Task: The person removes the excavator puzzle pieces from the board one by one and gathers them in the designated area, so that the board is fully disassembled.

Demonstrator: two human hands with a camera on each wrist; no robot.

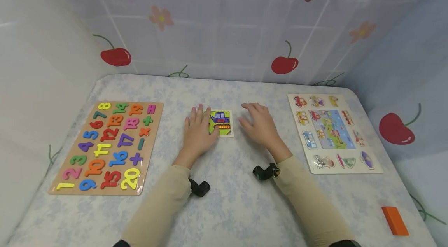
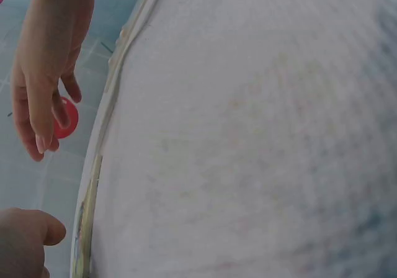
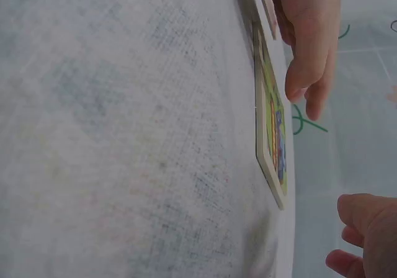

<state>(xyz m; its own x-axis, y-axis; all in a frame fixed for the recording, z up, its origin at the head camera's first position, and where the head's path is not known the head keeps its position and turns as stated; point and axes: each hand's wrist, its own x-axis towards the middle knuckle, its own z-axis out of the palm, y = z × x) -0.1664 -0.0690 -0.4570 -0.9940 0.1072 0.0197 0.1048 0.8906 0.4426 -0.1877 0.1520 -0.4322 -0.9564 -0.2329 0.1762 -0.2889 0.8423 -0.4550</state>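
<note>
A small square picture puzzle (image 1: 224, 122) with a blue and red vehicle on a yellow-green ground lies flat at the middle of the table. Over its left edge spreads my left hand (image 1: 199, 132), fingers extended and thumb across the lower part. In the right wrist view a gap shows between that hand (image 3: 310, 36) and the puzzle (image 3: 273, 129). To the right of the puzzle, apart from it, hovers my right hand (image 1: 259, 124) with relaxed fingers and nothing in it. The left wrist view shows the puzzle (image 2: 87, 222) only edge-on.
On the left lies a wooden number board (image 1: 117, 148) with colourful numerals and signs. A white vehicle picture board (image 1: 304, 161) lies on the right. Near the front right corner is an orange block (image 1: 395, 220). A curtain (image 1: 217, 25) with printed cherries hangs behind the table.
</note>
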